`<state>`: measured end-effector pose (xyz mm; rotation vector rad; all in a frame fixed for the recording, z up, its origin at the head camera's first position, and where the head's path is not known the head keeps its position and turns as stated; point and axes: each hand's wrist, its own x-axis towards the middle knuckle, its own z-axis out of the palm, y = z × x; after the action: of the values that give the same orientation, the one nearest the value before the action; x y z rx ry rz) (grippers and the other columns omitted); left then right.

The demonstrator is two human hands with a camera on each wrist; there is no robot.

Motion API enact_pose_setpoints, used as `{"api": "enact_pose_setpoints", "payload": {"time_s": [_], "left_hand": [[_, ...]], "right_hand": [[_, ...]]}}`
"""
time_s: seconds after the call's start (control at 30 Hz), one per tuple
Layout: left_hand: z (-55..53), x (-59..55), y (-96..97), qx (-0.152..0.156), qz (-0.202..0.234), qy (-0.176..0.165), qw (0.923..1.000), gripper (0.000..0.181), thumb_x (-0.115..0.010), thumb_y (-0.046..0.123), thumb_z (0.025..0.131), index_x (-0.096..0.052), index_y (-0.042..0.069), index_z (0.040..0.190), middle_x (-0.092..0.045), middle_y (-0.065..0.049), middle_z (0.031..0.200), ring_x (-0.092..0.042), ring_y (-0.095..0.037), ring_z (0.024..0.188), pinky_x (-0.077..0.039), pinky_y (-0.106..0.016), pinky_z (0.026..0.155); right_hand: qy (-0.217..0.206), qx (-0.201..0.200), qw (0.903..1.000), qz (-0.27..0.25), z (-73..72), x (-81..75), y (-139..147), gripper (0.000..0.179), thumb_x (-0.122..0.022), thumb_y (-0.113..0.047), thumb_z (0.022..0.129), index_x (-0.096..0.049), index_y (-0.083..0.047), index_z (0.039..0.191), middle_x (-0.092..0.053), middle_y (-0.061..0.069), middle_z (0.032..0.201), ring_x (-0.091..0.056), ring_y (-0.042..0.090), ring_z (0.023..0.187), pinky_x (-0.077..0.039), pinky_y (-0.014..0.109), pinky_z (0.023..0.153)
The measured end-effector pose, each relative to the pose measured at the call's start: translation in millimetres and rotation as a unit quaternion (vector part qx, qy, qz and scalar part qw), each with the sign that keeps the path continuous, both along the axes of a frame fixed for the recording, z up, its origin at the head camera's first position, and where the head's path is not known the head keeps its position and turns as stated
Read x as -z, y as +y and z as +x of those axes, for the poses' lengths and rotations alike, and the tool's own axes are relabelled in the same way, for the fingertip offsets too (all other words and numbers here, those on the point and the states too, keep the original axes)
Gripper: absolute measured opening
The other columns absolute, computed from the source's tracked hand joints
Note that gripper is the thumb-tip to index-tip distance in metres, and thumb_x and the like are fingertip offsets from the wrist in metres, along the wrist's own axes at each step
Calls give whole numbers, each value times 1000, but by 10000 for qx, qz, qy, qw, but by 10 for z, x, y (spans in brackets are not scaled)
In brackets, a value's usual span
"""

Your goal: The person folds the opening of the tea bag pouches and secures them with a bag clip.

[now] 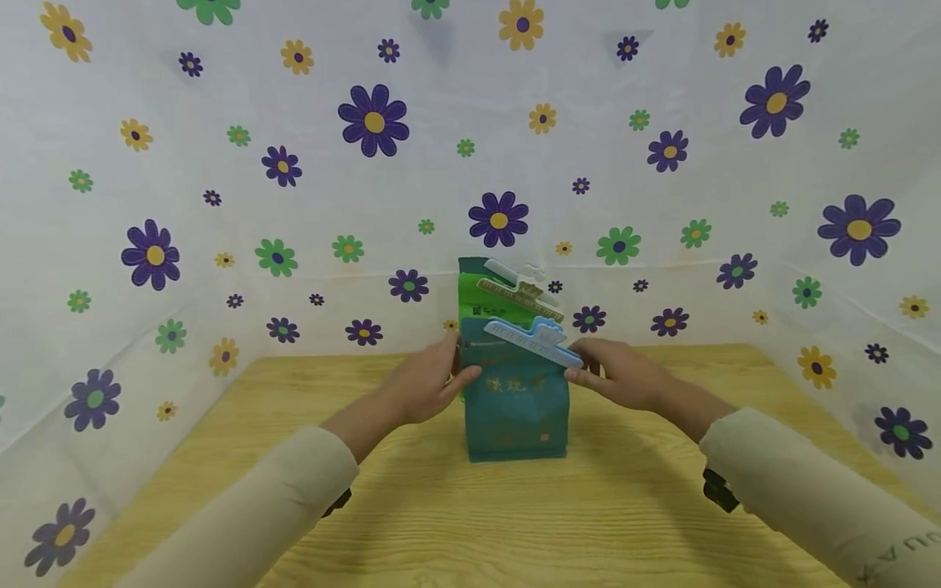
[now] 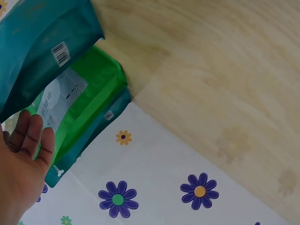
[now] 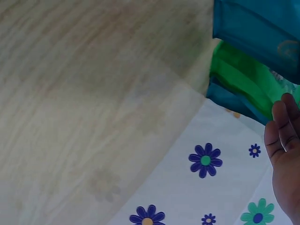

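A teal tea pouch (image 1: 517, 416) with gold characters stands upright on the table. A light-blue clip (image 1: 535, 341) sits slantwise across its top. My left hand (image 1: 430, 380) holds the pouch's left edge, thumb in front and fingers behind. At the right edge, my right hand (image 1: 621, 371) grips the pouch beside the clip's lower end, thumb towards me. Directly behind stands a green pouch (image 1: 470, 296) with a pale clip (image 1: 520, 299) across it. Another teal pouch (image 1: 470, 265) shows at the very back, with a whitish clip (image 1: 507, 270) at its top.
The wood-grain table (image 1: 412, 523) carries the row of pouches near its back edge. A white flower-print sheet (image 1: 441, 180) rises behind it and along both sides. Both sleeved forearms reach in from the front corners.
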<state>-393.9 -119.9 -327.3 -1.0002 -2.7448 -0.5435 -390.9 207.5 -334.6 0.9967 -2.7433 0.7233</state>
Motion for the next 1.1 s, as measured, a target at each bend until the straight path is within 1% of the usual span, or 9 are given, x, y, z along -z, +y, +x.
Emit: {"api": "enact_pose_setpoints", "payload": {"time_s": [0.1, 0.23, 0.37, 0.43, 0.6, 0.8, 0.9, 1.0, 1.1], "left_hand": [[-2, 109, -26, -19, 69, -76, 9999, 46, -46, 40, 106, -41, 2, 132, -63, -6, 103, -61, -15, 88, -54, -35, 80], [6, 240, -50, -10, 171, -262, 9995, 49, -44, 42, 106, -41, 4, 136, -62, -5, 108, -60, -15, 94, -53, -36, 86], [30, 365, -75, -87, 348, -384, 9986, 50, -42, 43, 107, -41, 5, 139, -62, -4, 107, -59, -14, 93, -52, -37, 86], [45, 429, -86, -133, 472, -452, 9978, 48, -42, 43, 107, -41, 6, 137, -61, -4, 106, -58, -14, 92, -52, -37, 85], [82, 574, -87, -228, 637, -639, 9957, 45, -41, 40, 108, -46, 3, 133, -60, -7, 106, -57, -17, 92, -51, -38, 86], [86, 624, -76, -409, 1004, -932, 9897, 41, -42, 40, 107, -51, 4, 124, -57, -7, 107, -53, -18, 95, -48, -39, 87], [71, 635, -98, -271, 1170, -1241, 9850, 41, -49, 41, 104, -53, 4, 120, -57, -7, 107, -52, -19, 97, -46, -39, 89], [56, 642, -119, -85, 1248, -1574, 9796, 42, -61, 42, 98, -54, 4, 116, -56, -7, 105, -50, -20, 96, -45, -38, 89], [32, 653, -128, 85, 1189, -1681, 9785, 44, -66, 41, 96, -54, 4, 116, -56, -6, 103, -49, -19, 95, -44, -37, 88]], "right_hand": [[-142, 27, 9998, -129, 11, 84, 7, 34, -54, -33, 104, -58, -7, 126, -62, 0, 95, -52, 13, 79, -45, 31, 68], [-291, -17, 9995, -117, 31, 212, 13, 33, -49, -31, 106, -61, -5, 122, -65, 3, 100, -58, 15, 85, -48, 34, 73], [-116, -71, 9999, -34, 70, 365, -5, 33, -44, -29, 108, -66, -6, 115, -68, 3, 104, -63, 15, 93, -52, 39, 81], [34, -126, 9999, -1, 101, 438, -26, 33, -44, -29, 108, -68, -7, 113, -68, 1, 103, -62, 15, 93, -52, 40, 83], [243, -189, 9994, 165, 186, 571, -85, 33, -46, -31, 107, -70, -9, 110, -66, -5, 97, -58, 9, 86, -51, 33, 79], [267, -216, 9991, 268, 163, 613, -113, 28, -52, -33, 105, -71, -12, 99, -60, -9, 86, -51, 5, 76, -46, 26, 69], [267, -307, 9985, 370, 150, 631, -116, 27, -54, -34, 103, -68, -14, 91, -55, -9, 82, -48, 5, 72, -44, 24, 65], [344, -368, 9978, 431, 140, 648, -120, 27, -56, -33, 103, -66, -14, 86, -53, -9, 80, -46, 4, 69, -42, 23, 62], [466, -363, 9972, 458, 124, 655, -136, 27, -58, -32, 102, -64, -15, 82, -51, -9, 77, -44, 3, 67, -40, 22, 62]]}}
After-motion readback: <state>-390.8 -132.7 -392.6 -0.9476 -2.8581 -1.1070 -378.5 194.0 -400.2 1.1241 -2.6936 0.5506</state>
